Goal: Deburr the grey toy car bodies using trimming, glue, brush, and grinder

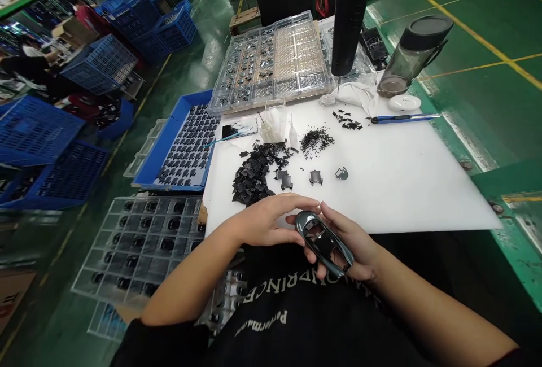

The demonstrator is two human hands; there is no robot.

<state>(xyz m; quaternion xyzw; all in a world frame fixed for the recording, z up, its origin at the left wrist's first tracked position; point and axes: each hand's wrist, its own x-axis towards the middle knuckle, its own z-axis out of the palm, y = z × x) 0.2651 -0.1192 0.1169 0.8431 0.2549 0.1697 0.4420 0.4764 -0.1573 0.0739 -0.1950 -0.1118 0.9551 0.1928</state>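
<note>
A glossy dark oval plastic shell [305, 222] with a large cut-out is held above my lap, close to the table's front edge. My right hand [351, 237] wraps round it from the right and below. At its upper end, my left hand [275, 220] has its thumb and fingers curved about the shell's rim. On the white table top just beyond lie two small black bracket-like parts, one a single bracket [315, 177], and a small curved dark piece [342, 173]. A heap of flat black parts [253, 175] lies beyond my left hand.
Tiny black pieces [317, 141] lie scattered mid-table near a small white bottle [293, 136]. A black cylindrical tool [351, 17] hangs overhead. Clear trays [298, 56] stand behind; a blue bin [146, 169] sits left. Blue tweezers [404, 118] and a drinking bottle [412, 53] are right.
</note>
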